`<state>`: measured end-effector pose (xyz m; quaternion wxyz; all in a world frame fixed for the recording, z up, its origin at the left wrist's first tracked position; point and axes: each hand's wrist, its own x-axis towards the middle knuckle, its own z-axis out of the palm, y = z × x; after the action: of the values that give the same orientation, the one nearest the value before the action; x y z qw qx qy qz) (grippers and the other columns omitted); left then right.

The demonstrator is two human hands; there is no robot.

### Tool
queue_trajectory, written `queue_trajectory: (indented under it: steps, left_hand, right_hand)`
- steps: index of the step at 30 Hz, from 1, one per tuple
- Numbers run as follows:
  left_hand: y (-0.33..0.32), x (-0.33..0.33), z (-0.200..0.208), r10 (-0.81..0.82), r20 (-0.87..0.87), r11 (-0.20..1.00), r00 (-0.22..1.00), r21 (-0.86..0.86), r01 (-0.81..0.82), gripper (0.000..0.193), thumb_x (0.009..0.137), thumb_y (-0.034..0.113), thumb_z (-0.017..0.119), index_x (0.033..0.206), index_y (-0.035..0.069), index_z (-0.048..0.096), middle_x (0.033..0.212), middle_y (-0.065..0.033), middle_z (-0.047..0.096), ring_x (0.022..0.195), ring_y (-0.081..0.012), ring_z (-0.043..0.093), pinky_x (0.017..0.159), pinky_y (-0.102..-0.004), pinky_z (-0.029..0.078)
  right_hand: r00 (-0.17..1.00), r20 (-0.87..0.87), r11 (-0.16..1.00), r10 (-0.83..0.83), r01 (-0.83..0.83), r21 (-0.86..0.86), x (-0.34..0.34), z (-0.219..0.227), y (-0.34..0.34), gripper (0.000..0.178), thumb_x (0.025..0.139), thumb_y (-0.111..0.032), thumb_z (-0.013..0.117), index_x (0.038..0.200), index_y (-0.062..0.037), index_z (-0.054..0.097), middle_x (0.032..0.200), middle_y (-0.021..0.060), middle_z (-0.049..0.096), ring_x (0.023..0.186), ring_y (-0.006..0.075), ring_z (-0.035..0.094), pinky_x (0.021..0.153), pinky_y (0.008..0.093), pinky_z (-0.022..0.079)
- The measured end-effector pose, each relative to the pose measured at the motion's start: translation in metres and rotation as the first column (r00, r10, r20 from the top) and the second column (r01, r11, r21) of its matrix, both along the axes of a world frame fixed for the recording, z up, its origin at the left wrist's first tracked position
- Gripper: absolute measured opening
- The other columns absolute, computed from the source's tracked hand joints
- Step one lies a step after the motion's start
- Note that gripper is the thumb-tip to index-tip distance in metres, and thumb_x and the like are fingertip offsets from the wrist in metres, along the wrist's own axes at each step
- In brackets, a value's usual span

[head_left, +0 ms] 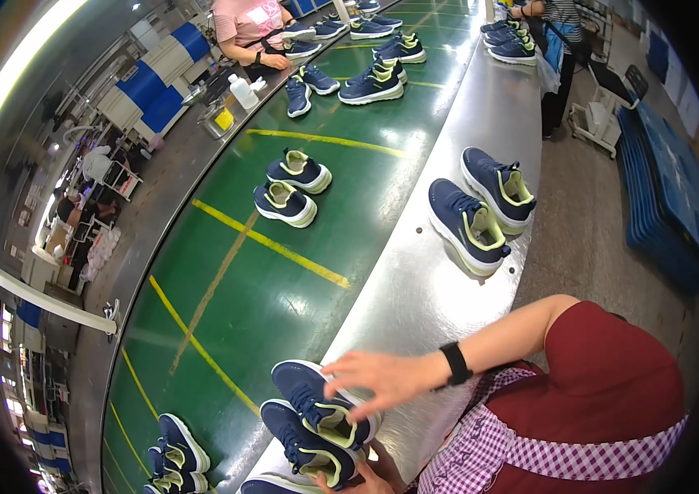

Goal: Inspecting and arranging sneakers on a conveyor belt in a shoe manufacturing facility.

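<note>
A pair of navy sneakers with pale-yellow lining and white soles lies before me at the metal ledge's edge. My right hand (382, 379), with a black wristband, hovers over the farther sneaker (304, 387). Its fingers are spread and slightly blurred, and the thumb is close to the shoe's opening. At the lower edge, my left hand (370, 479) grips the heel end of the nearer sneaker (300, 440), fingers at its collar; part of this hand is cut off or hidden. Another navy sneaker (279, 486) shows partly below.
A green conveyor belt (283, 272) with yellow lines runs past the metal ledge (399, 305). More sneakers stand on the ledge (481, 210) and belt (292, 189). A person in pink (250, 29) works across the belt. Blue stacked panels (662, 198) stand right.
</note>
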<state>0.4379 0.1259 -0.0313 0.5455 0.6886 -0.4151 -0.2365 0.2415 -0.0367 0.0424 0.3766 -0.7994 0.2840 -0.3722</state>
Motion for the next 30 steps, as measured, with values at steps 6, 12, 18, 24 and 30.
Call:
queue_trajectory:
  steps: [6, 12, 18, 24, 30]
  left_hand:
    - [-0.016, -0.042, 0.083, 0.047, -0.242, 0.991, 0.969, 0.132, -0.015, 0.083, 0.078, -0.014, 0.062, 0.141, 0.018, 0.019, 0.134, -0.017, 0.041, 0.115, -0.0314, 0.048, 0.084, -0.046, 0.055]
    - [0.007, -0.007, 0.007, -0.027, 0.202, 0.997, 0.979, -0.064, 0.04, 0.055, 0.073, -0.004, 0.073, 0.117, 0.006, 0.041, 0.124, -0.0184, 0.048, 0.112, -0.0308, 0.052, 0.095, -0.0388, 0.044]
    - [-0.008, -0.018, 0.033, 0.074, 0.527, 0.953, 0.846, -0.289, 0.096, 0.049, 0.07, 0.0, 0.079, 0.105, 0.007, 0.046, 0.107, -0.015, 0.054, 0.103, -0.0299, 0.056, 0.091, -0.0405, 0.044]
    - [-0.015, -0.023, 0.045, 0.009, 0.498, 0.988, 0.867, -0.137, 0.068, 0.031, 0.071, 0.008, 0.072, 0.102, 0.004, 0.068, 0.144, -0.0278, 0.032, 0.133, -0.04, 0.034, 0.107, -0.0407, 0.033]
    - [-0.023, -0.031, 0.055, 0.03, 0.413, 0.958, 0.91, -0.273, 0.092, 0.036, 0.065, 0.007, 0.079, 0.099, 0.005, 0.068, 0.145, -0.0281, 0.029, 0.128, -0.0398, 0.041, 0.103, -0.0388, 0.037]
  right_hand:
    - [0.997, -0.069, 0.999, 0.039, -0.04, -0.011, 0.025, -0.021, 0.056, 0.05, 0.075, -0.028, 0.073, 0.115, -0.0097, 0.05, 0.137, 0.0295, 0.031, 0.116, 0.047, 0.042, 0.098, 0.0449, 0.038]
    - [1.0, 0.011, 0.997, -0.015, 0.016, -0.071, 0.02, -0.03, 0.052, 0.04, 0.064, -0.013, 0.077, 0.095, -0.0063, 0.052, 0.14, 0.0353, 0.028, 0.129, 0.0498, 0.032, 0.107, 0.0443, 0.032]
    - [0.992, 0.126, 0.977, -0.032, 0.057, -0.203, 0.009, -0.003, 0.05, 0.033, 0.062, 0.004, 0.072, 0.092, -0.0049, 0.062, 0.145, 0.0329, 0.022, 0.132, 0.0457, 0.032, 0.105, 0.0404, 0.036]
    - [0.993, 0.069, 0.92, -0.094, 0.113, -0.374, -0.006, 0.007, 0.046, 0.041, 0.069, -0.008, 0.076, 0.109, -0.0023, 0.064, 0.144, 0.0368, 0.021, 0.128, 0.0439, 0.04, 0.099, 0.0388, 0.043]
    - [0.985, 0.085, 0.919, -0.153, 0.173, -0.355, -0.009, 0.013, 0.049, 0.044, 0.068, -0.008, 0.076, 0.11, -0.0034, 0.063, 0.141, 0.0365, 0.028, 0.128, 0.043, 0.04, 0.099, 0.0393, 0.043]
